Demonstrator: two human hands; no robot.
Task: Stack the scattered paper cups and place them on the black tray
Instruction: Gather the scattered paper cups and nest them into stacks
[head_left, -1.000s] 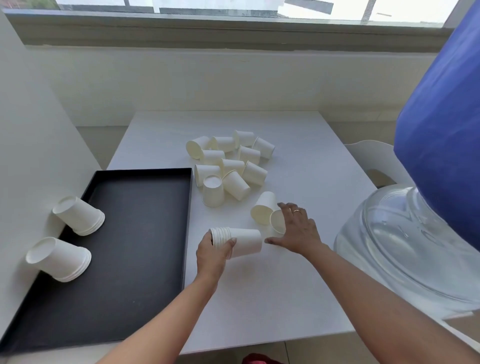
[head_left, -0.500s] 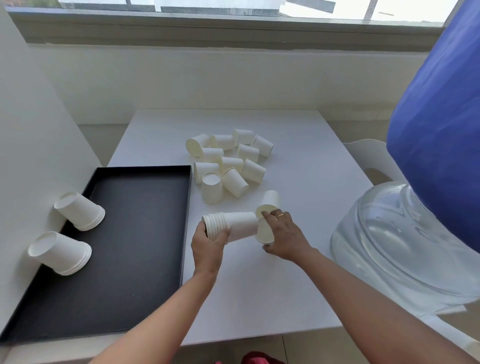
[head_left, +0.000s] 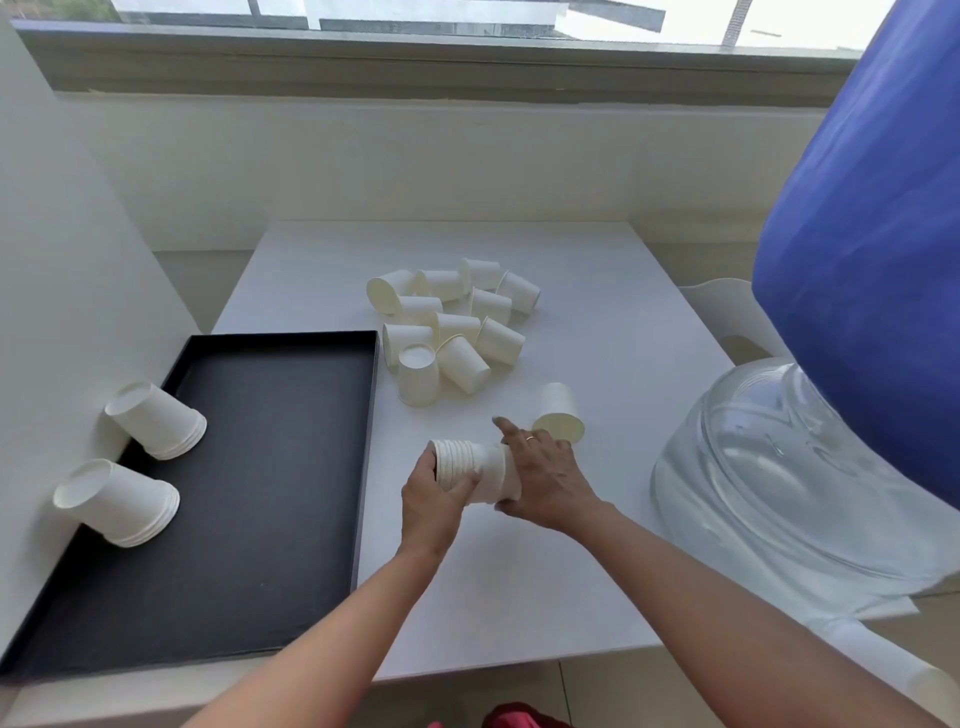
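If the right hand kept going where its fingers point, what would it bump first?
Probably the nearest tipped-over paper cup of the scattered ones; the right hand points that way, though depth is unclear.

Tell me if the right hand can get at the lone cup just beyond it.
Probably yes: the lone cup lies just past the right hand, nothing between them. That hand is on the stack the left hand holds, so it must let go first.

A plain indoor room, office or home uncertain: white worktop (head_left: 597, 322) below a wide window (head_left: 415, 13), large water jug (head_left: 779, 467) at right.
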